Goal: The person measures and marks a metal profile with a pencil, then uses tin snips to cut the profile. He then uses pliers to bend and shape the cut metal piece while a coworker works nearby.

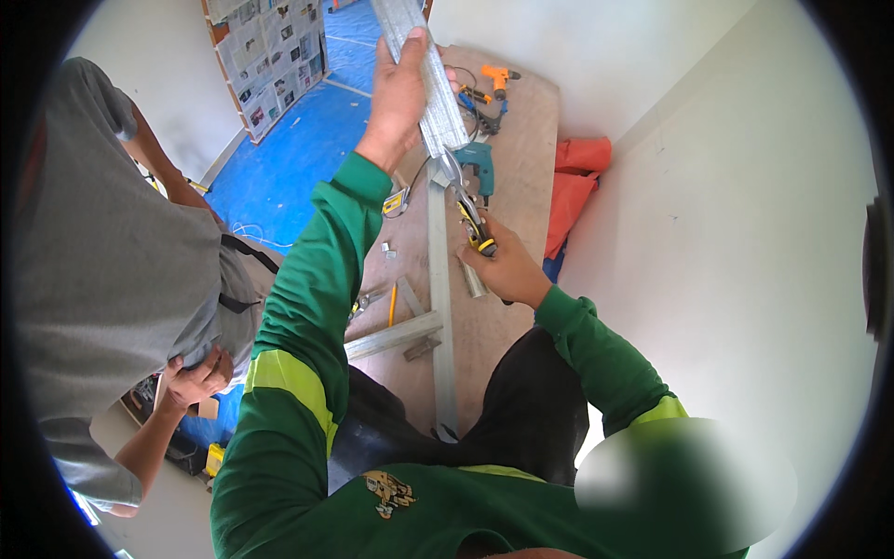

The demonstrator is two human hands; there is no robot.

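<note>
My left hand is wrapped round a galvanized metal channel and holds it up over the wooden board. In my right hand are tin snips with yellow and black handles. The snips' jaws meet the channel's near end; whether they bite into the metal is hard to tell. Below, a longer metal channel lies along the board, with a shorter channel meeting it at an angle. A short piece of metal lies just under my right hand.
On the wooden board lie a teal power drill, an orange drill, a yellow tape measure and a pencil. Red cloth lies by the right wall. A person in grey stands close at left. Blue sheeting covers the floor.
</note>
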